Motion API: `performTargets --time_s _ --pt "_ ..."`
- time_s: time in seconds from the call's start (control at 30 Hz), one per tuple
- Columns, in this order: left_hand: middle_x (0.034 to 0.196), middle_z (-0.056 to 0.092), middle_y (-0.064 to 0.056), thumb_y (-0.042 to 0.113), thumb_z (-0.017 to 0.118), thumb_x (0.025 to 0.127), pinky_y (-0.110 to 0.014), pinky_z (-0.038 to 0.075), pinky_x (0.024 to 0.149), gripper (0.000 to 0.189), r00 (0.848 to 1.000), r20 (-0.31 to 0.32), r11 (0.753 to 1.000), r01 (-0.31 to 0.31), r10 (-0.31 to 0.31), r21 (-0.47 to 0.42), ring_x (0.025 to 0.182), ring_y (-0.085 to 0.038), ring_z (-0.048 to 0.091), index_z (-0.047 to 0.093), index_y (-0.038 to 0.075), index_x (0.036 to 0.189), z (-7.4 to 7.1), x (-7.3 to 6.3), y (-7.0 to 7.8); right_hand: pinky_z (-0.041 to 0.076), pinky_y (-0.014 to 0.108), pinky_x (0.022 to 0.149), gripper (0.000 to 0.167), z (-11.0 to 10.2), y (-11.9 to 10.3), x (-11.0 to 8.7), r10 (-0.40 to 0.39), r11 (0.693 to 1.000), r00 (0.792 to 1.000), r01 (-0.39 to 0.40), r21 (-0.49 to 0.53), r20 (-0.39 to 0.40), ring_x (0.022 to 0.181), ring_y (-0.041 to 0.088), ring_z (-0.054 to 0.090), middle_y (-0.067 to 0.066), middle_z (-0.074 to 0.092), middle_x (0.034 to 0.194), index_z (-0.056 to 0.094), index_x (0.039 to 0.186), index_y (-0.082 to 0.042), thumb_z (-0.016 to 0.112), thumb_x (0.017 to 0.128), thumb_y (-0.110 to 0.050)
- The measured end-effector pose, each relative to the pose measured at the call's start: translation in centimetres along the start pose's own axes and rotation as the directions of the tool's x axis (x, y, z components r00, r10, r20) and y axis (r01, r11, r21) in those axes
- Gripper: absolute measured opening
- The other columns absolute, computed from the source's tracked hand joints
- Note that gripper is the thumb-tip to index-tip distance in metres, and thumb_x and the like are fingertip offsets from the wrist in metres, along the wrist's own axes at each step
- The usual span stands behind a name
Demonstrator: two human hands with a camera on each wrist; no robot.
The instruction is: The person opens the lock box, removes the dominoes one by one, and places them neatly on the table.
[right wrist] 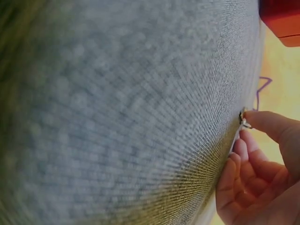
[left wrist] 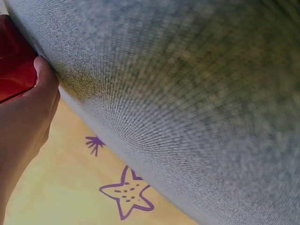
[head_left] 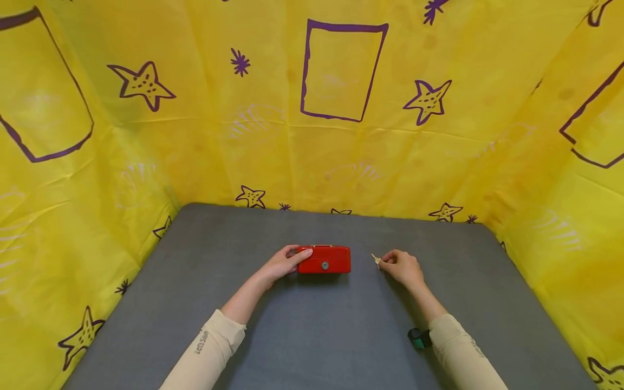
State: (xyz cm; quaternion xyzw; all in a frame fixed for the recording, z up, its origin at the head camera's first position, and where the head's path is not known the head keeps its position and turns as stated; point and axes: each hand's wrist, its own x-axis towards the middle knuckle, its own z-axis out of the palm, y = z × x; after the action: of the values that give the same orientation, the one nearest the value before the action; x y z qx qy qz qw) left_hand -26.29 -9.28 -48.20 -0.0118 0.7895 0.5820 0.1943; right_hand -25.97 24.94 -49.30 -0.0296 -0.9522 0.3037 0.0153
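Observation:
A small red cash box with a round silver lock on its front and a handle on its lid sits on the grey table. My left hand grips its left end, thumb over the front upper edge and fingers behind. In the left wrist view the thumb lies against the red box. To the right of the box, my right hand pinches a small key that points toward the box. The right wrist view shows a metal ring at the fingertips, the key mostly hidden.
A grey cloth-covered table spreads around the box. Yellow fabric with purple stars and frames hangs at the back and both sides. A dark band with a green part is by the right sleeve.

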Motion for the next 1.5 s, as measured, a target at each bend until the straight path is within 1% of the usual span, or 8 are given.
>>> performTargets --time_s 0.17,0.27,0.57,0.77,1.03,1.2,1.33,1.5 --pt "0.139 0.048 -0.018 0.061 0.066 0.083 -0.043 0.048 0.097 0.085 1.0 -0.005 1.0 0.009 -0.009 0.014 0.118 -0.03 0.052 0.043 0.006 0.143 0.09 0.08 -0.11 0.04 0.032 0.055 0.024 -0.13 -0.1 -0.16 0.023 1.0 1.0 -0.022 -0.02 0.012 0.069 0.019 0.055 0.0 0.062 0.078 0.069 0.092 -0.011 0.074 0.085 -0.034" --pt "0.14 0.048 -0.018 0.061 0.066 0.083 -0.043 0.048 0.097 0.085 1.0 -0.003 1.0 0.01 -0.009 0.012 0.119 -0.031 0.052 0.042 0.005 0.143 0.12 0.03 -0.05 0.039 0.032 0.054 0.024 -0.09 -0.22 -0.19 0.025 0.999 1.0 -0.025 -0.03 0.005 0.068 0.019 0.054 0.0 0.061 0.078 0.068 0.091 -0.011 0.073 0.085 -0.034" --pt "0.14 0.048 -0.019 0.058 0.065 0.085 -0.044 0.047 0.098 0.082 1.0 0.003 1.0 0.004 -0.004 0.009 0.119 -0.031 0.052 0.042 0.004 0.142 0.1 -0.03 -0.05 0.038 0.032 0.055 0.024 0.19 -0.13 -0.08 0.04 0.999 0.999 -0.04 -0.033 -0.002 0.068 0.019 0.054 -0.001 0.059 0.075 0.066 0.088 -0.012 0.075 0.083 -0.034" --pt "0.14 0.047 -0.019 0.059 0.066 0.084 -0.044 0.047 0.098 0.084 1.0 0.011 1.0 0.008 -0.008 0.002 0.119 -0.031 0.051 0.041 0.004 0.143 0.13 -0.1 -0.04 0.039 0.032 0.055 0.021 0.19 0.02 -0.13 0.016 1.0 1.0 -0.016 -0.02 0.006 0.066 0.019 0.053 -0.001 0.06 0.072 0.066 0.084 -0.012 0.074 0.084 -0.031" --pt "0.141 0.046 -0.02 0.063 0.065 0.083 -0.044 0.047 0.098 0.089 1.0 0.012 1.0 -0.004 0.004 0.005 0.12 -0.032 0.052 0.04 0.002 0.144 0.05 -0.1 -0.07 0.04 0.031 0.057 0.018 0.19 -0.04 -0.13 -0.008 1.0 1.0 0.008 0.004 0.019 0.065 0.017 0.054 -0.002 0.064 0.072 0.068 0.084 -0.011 0.072 0.086 -0.029" --pt "0.141 0.047 -0.02 0.059 0.066 0.084 -0.044 0.047 0.099 0.085 1.0 0.009 1.0 -0.004 0.004 -0.007 0.12 -0.032 0.052 0.04 0.003 0.144 0.06 -0.19 -0.03 0.041 0.03 0.058 0.019 0.16 0.0 -0.06 -0.035 0.999 0.999 0.035 0.022 -0.007 0.065 0.017 0.053 -0.001 0.064 0.071 0.068 0.083 -0.01 0.073 0.085 -0.028" --pt "0.141 0.047 -0.02 0.056 0.066 0.086 -0.045 0.047 0.098 0.082 1.0 0.008 1.0 -0.006 0.006 -0.003 0.119 -0.032 0.052 0.041 0.003 0.144 0.03 -0.29 0.02 0.041 0.03 0.057 0.02 0.18 -0.16 -0.13 -0.062 0.996 0.998 0.063 0.056 -0.026 0.062 0.015 0.052 -0.001 0.063 0.069 0.069 0.082 -0.008 0.074 0.086 -0.026" --pt "0.141 0.047 -0.02 0.057 0.066 0.085 -0.045 0.047 0.098 0.084 1.0 0.005 1.0 -0.002 0.002 0.002 0.12 -0.032 0.052 0.041 0.003 0.144 0.01 -0.26 0.03 0.043 0.028 0.055 0.02 0.15 -0.93 -0.7 -0.07 0.991 0.996 0.075 0.108 -0.048 0.06 0.014 0.053 -0.001 0.065 0.071 0.07 0.084 -0.007 0.075 0.086 -0.026"
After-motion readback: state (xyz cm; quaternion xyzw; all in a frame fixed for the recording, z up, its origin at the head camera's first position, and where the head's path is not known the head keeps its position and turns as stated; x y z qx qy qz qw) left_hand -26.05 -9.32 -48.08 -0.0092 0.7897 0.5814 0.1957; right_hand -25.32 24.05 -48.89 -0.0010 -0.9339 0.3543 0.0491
